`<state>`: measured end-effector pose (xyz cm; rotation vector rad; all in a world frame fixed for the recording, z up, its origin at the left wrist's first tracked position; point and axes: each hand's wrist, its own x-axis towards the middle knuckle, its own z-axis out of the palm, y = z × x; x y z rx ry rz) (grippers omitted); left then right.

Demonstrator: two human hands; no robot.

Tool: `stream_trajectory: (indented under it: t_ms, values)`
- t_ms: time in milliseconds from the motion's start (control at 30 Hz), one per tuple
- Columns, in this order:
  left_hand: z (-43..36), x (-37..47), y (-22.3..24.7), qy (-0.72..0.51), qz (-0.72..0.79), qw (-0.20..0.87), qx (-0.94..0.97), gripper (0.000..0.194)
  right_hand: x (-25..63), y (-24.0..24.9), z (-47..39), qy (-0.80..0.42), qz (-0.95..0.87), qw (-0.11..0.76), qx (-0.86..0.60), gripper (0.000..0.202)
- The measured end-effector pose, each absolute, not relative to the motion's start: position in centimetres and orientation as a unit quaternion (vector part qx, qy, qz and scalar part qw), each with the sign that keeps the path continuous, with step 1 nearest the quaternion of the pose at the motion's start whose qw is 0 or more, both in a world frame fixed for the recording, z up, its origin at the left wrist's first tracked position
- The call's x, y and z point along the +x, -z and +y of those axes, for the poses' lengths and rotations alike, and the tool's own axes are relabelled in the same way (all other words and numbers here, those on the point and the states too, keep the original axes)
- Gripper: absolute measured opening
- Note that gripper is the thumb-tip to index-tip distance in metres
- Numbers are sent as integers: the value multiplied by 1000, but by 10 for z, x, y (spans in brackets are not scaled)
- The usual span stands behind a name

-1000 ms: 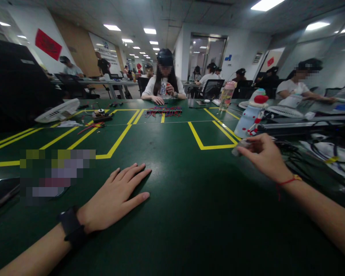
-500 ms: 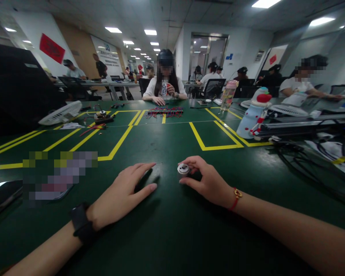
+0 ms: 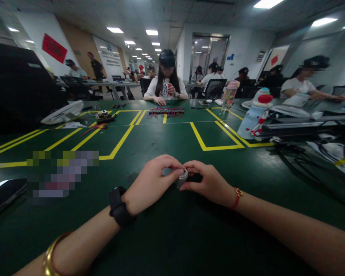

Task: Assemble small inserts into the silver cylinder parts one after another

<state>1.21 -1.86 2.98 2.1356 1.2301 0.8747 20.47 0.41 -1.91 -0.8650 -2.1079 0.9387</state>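
A small silver can (image 3: 183,178) stands on the green table (image 3: 149,245) in front of me, its rim facing up. My right hand (image 3: 208,182) holds its side between thumb and fingers. At its top edge, my left hand (image 3: 158,178) pinches with thumb and fingertips. These fingers cover much of the can's lid, so whether they grip a tab cannot be seen. A black watch band (image 3: 121,207) is on my left wrist, and a red cord bracelet (image 3: 237,197) is on my right.
A pixelated flat item (image 3: 63,174) and a dark device (image 3: 7,195) lie at left. Tangled wires (image 3: 165,112) lie ahead, before a seated person (image 3: 165,82) holding something red. To the right stand a blue bottle (image 3: 248,119), a pink-lidded bottle (image 3: 230,96) and black cables (image 3: 299,161).
My left hand has moved right from the bare table and closed its fingers at the top of the can. My right hand keeps its hold, and the can is slightly lower in view.
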Motion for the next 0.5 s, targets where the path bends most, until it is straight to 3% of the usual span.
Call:
stream_trajectory:
  t_ms: [233, 500]
  values:
    - [-14, -1, -18, -354, 523, 353, 690, 27, 206, 17, 6, -430, -774, 331, -326, 41]
    - [-16, -1, 2, -243, 503, 241, 794, 16, 208, 22, 7, -395, -754, 383, -359, 39]
